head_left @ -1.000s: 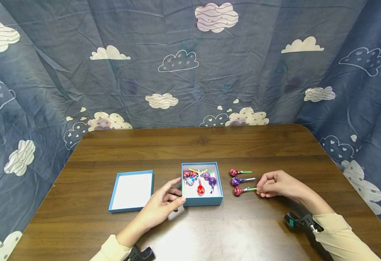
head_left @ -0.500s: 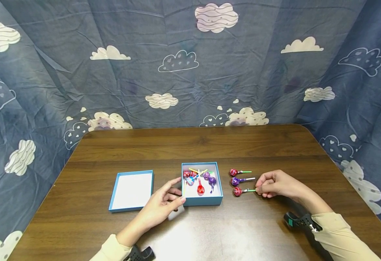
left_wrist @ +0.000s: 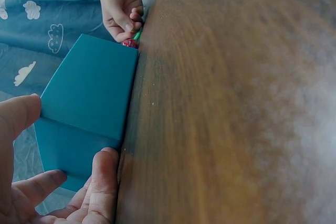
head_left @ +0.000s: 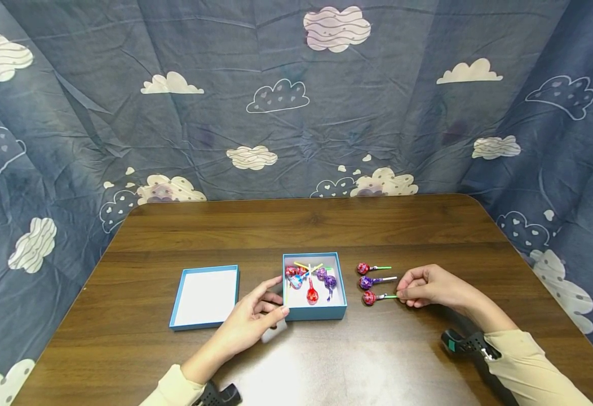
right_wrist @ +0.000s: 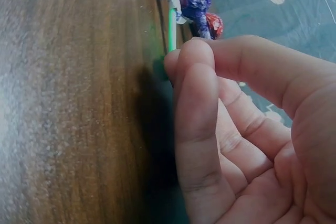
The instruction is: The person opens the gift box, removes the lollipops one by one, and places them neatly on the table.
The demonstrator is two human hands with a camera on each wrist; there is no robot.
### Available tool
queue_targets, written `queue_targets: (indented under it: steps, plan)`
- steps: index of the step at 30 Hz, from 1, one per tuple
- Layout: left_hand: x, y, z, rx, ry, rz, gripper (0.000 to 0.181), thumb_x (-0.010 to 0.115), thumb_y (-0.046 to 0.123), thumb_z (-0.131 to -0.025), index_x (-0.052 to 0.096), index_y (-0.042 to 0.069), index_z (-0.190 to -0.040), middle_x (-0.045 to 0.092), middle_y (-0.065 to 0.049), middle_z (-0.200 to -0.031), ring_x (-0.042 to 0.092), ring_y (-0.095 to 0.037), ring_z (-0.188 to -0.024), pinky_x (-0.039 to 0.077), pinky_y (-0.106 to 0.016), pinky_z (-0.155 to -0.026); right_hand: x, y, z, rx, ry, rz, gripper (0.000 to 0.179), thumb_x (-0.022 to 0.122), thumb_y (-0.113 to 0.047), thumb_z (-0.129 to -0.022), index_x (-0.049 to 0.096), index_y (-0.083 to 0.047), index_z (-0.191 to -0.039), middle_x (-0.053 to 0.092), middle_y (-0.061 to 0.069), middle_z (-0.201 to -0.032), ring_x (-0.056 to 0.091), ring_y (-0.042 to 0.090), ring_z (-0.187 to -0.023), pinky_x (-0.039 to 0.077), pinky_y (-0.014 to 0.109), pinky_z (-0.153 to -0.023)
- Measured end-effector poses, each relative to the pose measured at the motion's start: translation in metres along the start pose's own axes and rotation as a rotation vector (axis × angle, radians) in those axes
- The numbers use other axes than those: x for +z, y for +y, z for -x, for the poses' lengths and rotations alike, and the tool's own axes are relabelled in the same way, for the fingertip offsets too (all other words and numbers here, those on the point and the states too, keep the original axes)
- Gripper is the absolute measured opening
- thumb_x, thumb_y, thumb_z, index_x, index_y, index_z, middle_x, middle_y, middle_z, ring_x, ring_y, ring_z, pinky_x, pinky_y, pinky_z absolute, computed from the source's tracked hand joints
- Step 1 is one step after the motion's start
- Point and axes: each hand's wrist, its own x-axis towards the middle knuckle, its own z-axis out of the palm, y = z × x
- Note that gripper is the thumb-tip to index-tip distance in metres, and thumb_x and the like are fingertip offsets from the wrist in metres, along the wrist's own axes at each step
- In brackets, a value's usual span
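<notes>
My right hand (head_left: 430,287) pinches the green stick of a red-wrapped lollipop (head_left: 370,298) between thumb and fingertips, low over the table. Above it in the head view lie a purple lollipop (head_left: 366,282) with a white stick and another red one (head_left: 363,268) with a green stick, all three heads pointing left. Fingers of my left hand (head_left: 248,321) touch the left side and near corner of a blue open-topped box (head_left: 317,313). Inside that box are several lollipops, red, purple and blue, with a larger red one (head_left: 312,296) nearest the front.
A shallow blue lid (head_left: 207,299) with a white inside lies left of the box, close to my left forearm. The brown wooden table (head_left: 317,225) runs back to a blue cloud-print curtain (head_left: 205,129).
My right hand and the red lollipop it holds have shifted very slightly left. The left hand and the box have not moved.
</notes>
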Motion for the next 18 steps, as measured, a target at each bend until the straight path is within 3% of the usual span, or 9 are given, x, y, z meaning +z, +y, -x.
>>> queue_targets:
  steps: [8, 18]
  plan:
    - [-0.001, 0.0, -0.002, 0.015, -0.009, -0.005, 0.066, 0.073, 0.024, -0.104, 0.045, 0.009, -0.162, 0.068, -0.023, -0.129, 0.071, -0.011, -0.097, 0.061, -0.023, -0.08, -0.007, -0.004, 0.002, -0.004, -0.006, -0.01, 0.024, 0.066, -0.006, -0.1, 0.064, 0.015, -0.111, 0.074, -0.001, -0.086, 0.067, 0.003, -0.075, 0.061, 0.021, -0.069]
    - [0.001, -0.001, -0.001, -0.006, 0.003, -0.001, 0.065, 0.074, 0.025, -0.103, 0.046, 0.012, -0.161, 0.068, -0.021, -0.129, 0.071, -0.012, -0.098, 0.061, -0.023, -0.08, -0.01, -0.033, -0.006, -0.027, -0.001, 0.03, 0.029, 0.071, -0.008, -0.101, 0.065, 0.016, -0.115, 0.076, -0.001, -0.087, 0.069, 0.004, -0.075, 0.062, 0.022, -0.069]
